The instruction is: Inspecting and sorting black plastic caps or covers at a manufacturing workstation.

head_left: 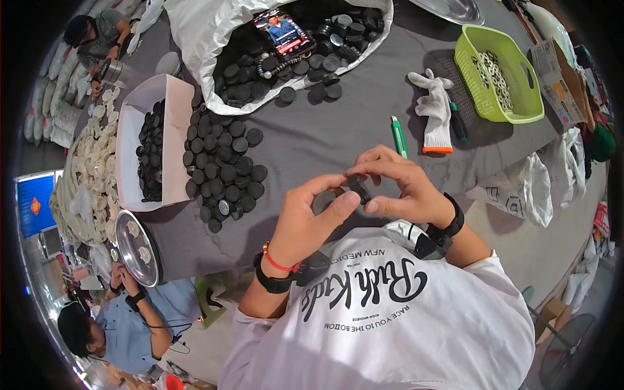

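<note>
1. Left hand (312, 218) and right hand (411, 192), both curled nearly closed, appear to pinch one black disc (359, 188) between thumbs and fingertips.
2. A light, steady pinch, thumbs opposed, should prevent slipping.
3. Loose discs (224, 162) heap on the grey surface (292, 143); a green basket (530, 114) stands right, a blue-shirted co-worker (140, 318) left.

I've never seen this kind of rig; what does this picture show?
No machine: a wide fisheye camera on a person's head looks down at their work. Their bare right hand holds a black disc; their left hand holds what looks like a second disc, partly hidden. On grey cloth lie piled black discs, a white sack with more discs and a phone, a bin of small black parts, a green basket of pale rings, a glove and a green utility knife.
</note>
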Motion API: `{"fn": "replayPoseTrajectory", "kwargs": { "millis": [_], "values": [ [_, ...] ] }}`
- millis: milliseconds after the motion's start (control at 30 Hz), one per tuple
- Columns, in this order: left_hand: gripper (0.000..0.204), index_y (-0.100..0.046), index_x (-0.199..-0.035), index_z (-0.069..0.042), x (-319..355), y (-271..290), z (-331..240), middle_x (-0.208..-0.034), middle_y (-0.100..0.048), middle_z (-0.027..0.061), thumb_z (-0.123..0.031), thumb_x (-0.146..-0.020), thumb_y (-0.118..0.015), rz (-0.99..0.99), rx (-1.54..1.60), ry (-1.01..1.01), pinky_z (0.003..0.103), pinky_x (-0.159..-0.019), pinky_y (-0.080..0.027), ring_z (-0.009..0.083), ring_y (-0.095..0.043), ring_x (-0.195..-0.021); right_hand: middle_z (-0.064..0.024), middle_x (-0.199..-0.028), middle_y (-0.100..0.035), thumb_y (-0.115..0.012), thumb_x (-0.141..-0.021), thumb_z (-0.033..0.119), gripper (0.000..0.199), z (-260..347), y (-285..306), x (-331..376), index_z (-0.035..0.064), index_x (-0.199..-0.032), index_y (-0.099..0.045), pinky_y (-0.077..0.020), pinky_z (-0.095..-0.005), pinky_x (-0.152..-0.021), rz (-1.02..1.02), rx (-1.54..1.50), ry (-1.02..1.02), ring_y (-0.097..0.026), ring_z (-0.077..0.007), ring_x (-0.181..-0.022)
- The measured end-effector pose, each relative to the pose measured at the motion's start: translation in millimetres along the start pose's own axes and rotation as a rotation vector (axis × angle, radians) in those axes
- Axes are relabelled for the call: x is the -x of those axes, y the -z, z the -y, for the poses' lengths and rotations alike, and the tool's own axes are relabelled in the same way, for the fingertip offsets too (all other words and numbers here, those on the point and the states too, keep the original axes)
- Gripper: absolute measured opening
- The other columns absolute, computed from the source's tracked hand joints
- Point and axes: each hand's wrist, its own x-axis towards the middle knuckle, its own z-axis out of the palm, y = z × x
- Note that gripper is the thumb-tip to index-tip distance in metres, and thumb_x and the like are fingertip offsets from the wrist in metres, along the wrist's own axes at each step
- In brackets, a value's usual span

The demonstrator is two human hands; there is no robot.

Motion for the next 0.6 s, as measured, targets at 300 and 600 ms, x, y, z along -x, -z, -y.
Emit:
{"fn": "replayPoseTrajectory", "kwargs": {
  "millis": [300, 600],
  "values": [
    [0.019, -0.066, -0.095, 0.0, -6, 1, 9, -0.075, -0.061, 0.0019, -0.017, -0.091, -0.059, -0.096, 0.042, 0.073, 0.02, -0.057, -0.042, 0.0061, -0.053, -0.06, -0.0104, -0.105, -0.06, -0.062, -0.088, 0.018, 0.037, -24, -18, 2, 0.002, -0.121, -0.057, -0.0469, -0.0295, -0.07, -0.058, -0.213, -0.361, -0.058, -0.0175, -0.084],
    [0.052, -0.056, -0.104, -0.005, -34, 34, 88, -0.088, -0.057, 0.0052, -0.054, -0.096, -0.037, -0.175, 1.1, 0.337, 0.029, -0.063, -0.04, 0.0175, -0.053, -0.076, -0.0117, -0.093, -0.058, -0.061, -0.088, 0.018, 0.035, -74, -30, 18, -0.0004, -0.117, -0.056, -0.0463, -0.0313, -0.067, -0.174, 0.125, -0.244, -0.057, -0.022, -0.077]
  ]
}}
